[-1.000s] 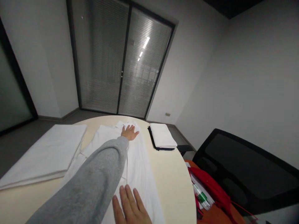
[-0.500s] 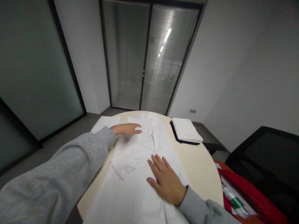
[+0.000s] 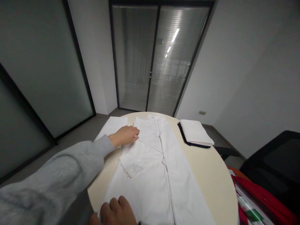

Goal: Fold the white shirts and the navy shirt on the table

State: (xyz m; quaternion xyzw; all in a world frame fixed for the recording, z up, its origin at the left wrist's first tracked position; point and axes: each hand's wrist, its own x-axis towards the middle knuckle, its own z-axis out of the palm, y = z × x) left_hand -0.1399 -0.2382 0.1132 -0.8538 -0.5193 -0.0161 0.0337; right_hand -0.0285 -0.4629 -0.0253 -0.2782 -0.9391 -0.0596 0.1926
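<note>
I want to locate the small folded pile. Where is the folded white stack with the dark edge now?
In the head view, the folded white stack lies at the far right of the round table, right of the spread white garment, touching neither hand.

Our left hand (image 3: pixel 124 136) reaches far forward, arm stretched out in a grey sleeve, fingers together and laid flat, palm down. Our right hand (image 3: pixel 116 211) sits close to us at the bottom edge, knuckles up, fingers curled.

grey walls flank a blinded glass door (image 3: pixel 159 59), with a round table (image 3: pixel 211 175) and black chair (image 3: pixel 276 159).
</note>
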